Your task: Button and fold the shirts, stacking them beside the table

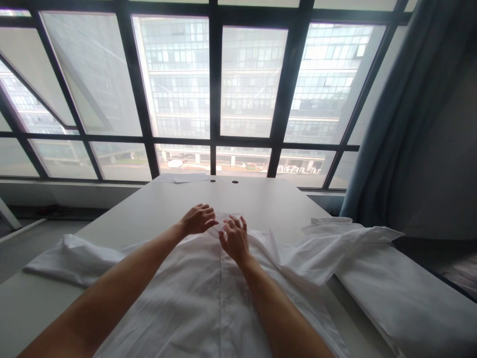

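Observation:
A white button-up shirt (194,283) lies spread front side up, its button placket running down the middle. Its collar (223,219) is at the far end, between my two hands. My left hand (199,219) is over the collar's left side, fingers loosely bent and thumb stretched toward the collar. On the right side, my right hand (235,237) rests at the collar with its fingers spread apart. Neither hand visibly grips the cloth, though my fingers partly cover the collar. One sleeve (74,256) extends left under my forearm; the other sleeve (309,258) lies bunched to the right.
The shirt is on a white table (261,194) that reaches toward a large window. Papers (182,178) lie at its far edge, near two round cable holes. More folded white cloth (413,293) lies at the right. A dark curtain (387,109) hangs beyond it.

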A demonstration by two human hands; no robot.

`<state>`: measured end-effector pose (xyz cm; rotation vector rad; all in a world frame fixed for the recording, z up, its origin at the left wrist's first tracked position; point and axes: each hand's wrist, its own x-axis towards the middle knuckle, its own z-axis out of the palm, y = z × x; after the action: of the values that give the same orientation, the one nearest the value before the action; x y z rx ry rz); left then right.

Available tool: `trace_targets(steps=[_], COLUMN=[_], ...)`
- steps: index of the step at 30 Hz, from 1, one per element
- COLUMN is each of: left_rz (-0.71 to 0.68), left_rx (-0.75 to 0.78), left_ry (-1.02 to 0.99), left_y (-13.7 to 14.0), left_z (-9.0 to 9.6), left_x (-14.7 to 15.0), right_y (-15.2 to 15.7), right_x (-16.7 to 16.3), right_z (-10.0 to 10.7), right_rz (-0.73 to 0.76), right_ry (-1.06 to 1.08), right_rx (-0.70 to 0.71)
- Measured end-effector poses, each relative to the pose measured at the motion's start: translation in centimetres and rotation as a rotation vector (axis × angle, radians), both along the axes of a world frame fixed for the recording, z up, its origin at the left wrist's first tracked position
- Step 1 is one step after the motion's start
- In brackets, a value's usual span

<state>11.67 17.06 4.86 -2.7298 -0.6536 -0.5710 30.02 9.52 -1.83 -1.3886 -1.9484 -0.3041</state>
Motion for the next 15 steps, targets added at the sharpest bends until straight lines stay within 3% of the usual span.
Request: trace_targets(steps=[2, 7, 11, 15], left_rz=[0.095, 0.533, 0.636, 0.575], left_rx=[-0.092, -0.323, -0.394, -0.673], left_ry=[-0.036, -0.312, -0.627, -0.807], left_y=[-0.3, -0.6, -0.9, -1.4], left_z=[-0.7, -3.5, -6.0, -7.3], left_x=[-0.5, -0.3, 0.0, -0.4], right_y=[-0.2, -1.2, -1.8, -1.8], right_x=[-0.1, -0.4, -0.4, -0.3], right_z=[0.4, 1.3, 1.9, 2.4], right_rz=[0.04, 0.138, 0.143, 0.07], right_ry=[-0.079, -0.233, -0.248, -0.238], right_rx=[-0.1, -0.311, -0.39, -0.453])
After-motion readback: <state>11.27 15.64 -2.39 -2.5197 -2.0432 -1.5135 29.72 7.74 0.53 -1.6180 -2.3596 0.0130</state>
